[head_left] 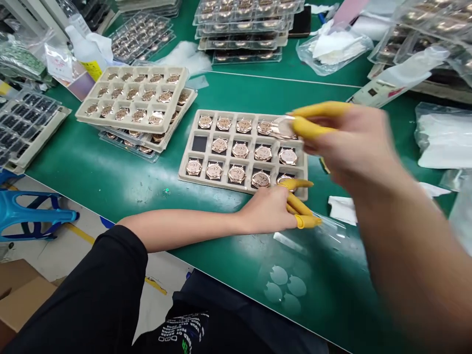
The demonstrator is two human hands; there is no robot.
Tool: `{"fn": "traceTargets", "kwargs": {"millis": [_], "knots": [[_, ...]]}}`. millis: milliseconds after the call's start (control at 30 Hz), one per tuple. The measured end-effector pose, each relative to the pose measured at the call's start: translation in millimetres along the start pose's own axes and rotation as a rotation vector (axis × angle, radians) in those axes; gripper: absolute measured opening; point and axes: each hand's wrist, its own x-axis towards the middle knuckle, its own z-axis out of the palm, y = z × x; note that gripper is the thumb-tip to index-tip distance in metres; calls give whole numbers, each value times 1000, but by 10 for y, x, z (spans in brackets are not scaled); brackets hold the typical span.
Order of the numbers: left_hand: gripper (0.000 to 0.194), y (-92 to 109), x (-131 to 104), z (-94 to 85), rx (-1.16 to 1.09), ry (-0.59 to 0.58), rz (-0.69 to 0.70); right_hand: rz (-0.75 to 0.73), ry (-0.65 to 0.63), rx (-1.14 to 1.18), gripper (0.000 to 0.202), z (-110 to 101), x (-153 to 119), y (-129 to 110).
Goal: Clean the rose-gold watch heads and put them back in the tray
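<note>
My right hand (356, 137), with yellow finger cots, pinches a rose-gold watch case (283, 128) above the back right part of a beige compartment tray (186, 162). Motion blurs this hand and the case. The tray carries rows of similar cases, backs up; its middle-row left compartment holds only a dark pad. My left hand (271, 209), also in yellow finger cots, reaches across the tray's front right corner with its fingers stretched and apart. Its lower fingertips are close to a clear plastic film (332, 227); whether they touch it, I cannot tell.
Stacked trays of watch cases (129, 98) stand at the left, and clear trays (243, 29) at the back. A plastic bottle (401, 78) leans at the right. Round clear stickers (285, 285) lie on the green table near the front edge. A blue stool (33, 214) is at the left.
</note>
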Motion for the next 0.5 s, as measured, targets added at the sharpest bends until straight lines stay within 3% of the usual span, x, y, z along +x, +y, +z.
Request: {"fn": "traceTargets", "kwargs": {"millis": [100,200,267,333,433,500], "knots": [[33,-5,-5,-26,170,-13,18,-92,-191,-113,14,802,377,-190],[19,-5,-3,-46,276,-4,72,-250,-385,-322,14,1339,606,-186],[18,5,-1,-48,268,17,115,-347,-453,-403,16,1484,725,-108],[19,19,-3,-43,245,36,135,-363,-399,-427,18,1518,853,-13],[21,23,-3,-28,214,42,129,-247,-235,-471,19,1546,1052,108],[23,12,3,-19,173,79,107,-207,-226,-512,23,1617,1143,153]]}}
